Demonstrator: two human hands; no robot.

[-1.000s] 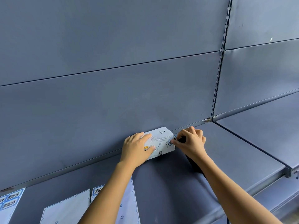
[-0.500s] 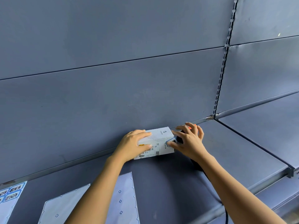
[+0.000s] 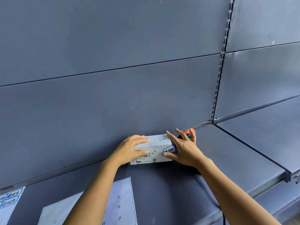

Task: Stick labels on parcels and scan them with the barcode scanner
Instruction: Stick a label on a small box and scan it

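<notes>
A small white parcel box [image 3: 158, 144] with a shipping barcode lies on the grey shelf [image 3: 227, 153] against the back panel. My left hand [image 3: 131, 149] holds its left end, fingers over the top and thumb on the front. A blue-edged label [image 3: 168, 150] sits on the box's right front corner. My right hand [image 3: 183, 148] has its fingers spread, thumb pressing just below the label. Behind that hand lies the barcode scanner [image 3: 186, 132], black with an orange tip, mostly hidden.
Two emptied label backing sheets [image 3: 121, 200] lie on the shelf front left. A sheet with blue labels [image 3: 11, 198] sits at the far left. The scanner's black cable [image 3: 223, 215] runs off the front edge. A slotted upright [image 3: 219, 75] divides the back panels.
My right hand has uncurled from pinching at the box's right end to spread fingers, leaving the blue label visible on the corner. The orange scanner tip now shows. My left hand slid left.
</notes>
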